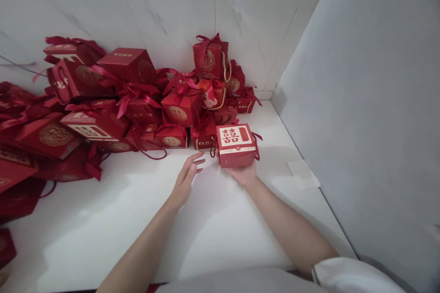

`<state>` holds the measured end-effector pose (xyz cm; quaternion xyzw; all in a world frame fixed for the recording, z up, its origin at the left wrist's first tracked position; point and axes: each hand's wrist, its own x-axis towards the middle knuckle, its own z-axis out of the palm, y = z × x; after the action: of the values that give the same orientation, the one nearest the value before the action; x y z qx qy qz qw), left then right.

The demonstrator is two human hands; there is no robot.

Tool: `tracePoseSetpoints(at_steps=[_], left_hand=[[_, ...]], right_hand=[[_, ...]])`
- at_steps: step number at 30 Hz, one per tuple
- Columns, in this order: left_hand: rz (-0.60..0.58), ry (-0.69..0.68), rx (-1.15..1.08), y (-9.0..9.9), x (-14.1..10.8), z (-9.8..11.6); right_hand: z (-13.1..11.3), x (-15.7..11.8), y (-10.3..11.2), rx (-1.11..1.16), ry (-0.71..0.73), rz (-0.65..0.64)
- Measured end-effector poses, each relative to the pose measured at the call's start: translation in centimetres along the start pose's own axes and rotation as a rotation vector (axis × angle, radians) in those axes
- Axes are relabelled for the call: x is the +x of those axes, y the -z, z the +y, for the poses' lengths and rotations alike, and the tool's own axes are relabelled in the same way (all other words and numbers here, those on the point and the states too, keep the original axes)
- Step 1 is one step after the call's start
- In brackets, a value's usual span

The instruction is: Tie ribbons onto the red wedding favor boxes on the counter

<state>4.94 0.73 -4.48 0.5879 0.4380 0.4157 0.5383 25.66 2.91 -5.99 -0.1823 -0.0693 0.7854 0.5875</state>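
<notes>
A red gift box (237, 159) with a white label, large red characters and dark red cord handles is in my right hand (243, 175). The palm is under its near side, and most of the fingers are hidden behind it. To its left, my left hand (187, 177) is raised over the white table with its fingers apart, touching nothing. Just past the hands sits a low red box (202, 139) with gold characters. Beside that one is another red box (172, 137) with a round gold emblem.
Many red gift boxes (89, 123) with ribbons are piled along the tiled wall (165, 4), from the left edge to the middle. A grey panel (371, 78) bounds the white table (137, 219) on the right. A pale flat piece (304, 174) lies near that panel.
</notes>
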Motion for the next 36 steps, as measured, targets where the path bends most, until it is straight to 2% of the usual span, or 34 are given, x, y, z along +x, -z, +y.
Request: tracePoseSetpoints(at_steps=[10,16,19,23,27,29,32,36], left_hand=[[-0.026,-0.005,0.002,0.0,0.0,0.0],[-0.03,0.002,0.004,0.0,0.0,0.1],[-0.005,0.011,-0.041,-0.1,0.2,0.3],[0.018,0.007,-0.103,-0.2,0.3,0.8],[-0.033,-0.007,-0.116,-0.5,0.0,1.1],[-0.077,-0.014,-0.099,-0.8,-0.1,0.9],[-0.07,-0.012,-0.037,-1.6,-0.2,0.2],[0.05,-0.036,0.022,-2.3,0.0,-1.2]], right_hand=[[0.0,0.8,0.6,0.052,0.111,-0.03],[-0.3,0.7,0.5,0.032,0.137,0.015],[-0.5,-0.3,-0.2,-0.067,0.158,0.041],[-1.0,-2.0,-1.0,-0.318,0.297,0.067],[-0.8,-2.9,-1.2,-0.673,0.377,0.043],[-0.4,-3.0,-1.2,-0.773,0.398,0.058],[0.6,-2.7,-0.9,-0.803,0.43,0.095],[1.8,-2.5,-0.5,-0.777,0.449,0.088]])
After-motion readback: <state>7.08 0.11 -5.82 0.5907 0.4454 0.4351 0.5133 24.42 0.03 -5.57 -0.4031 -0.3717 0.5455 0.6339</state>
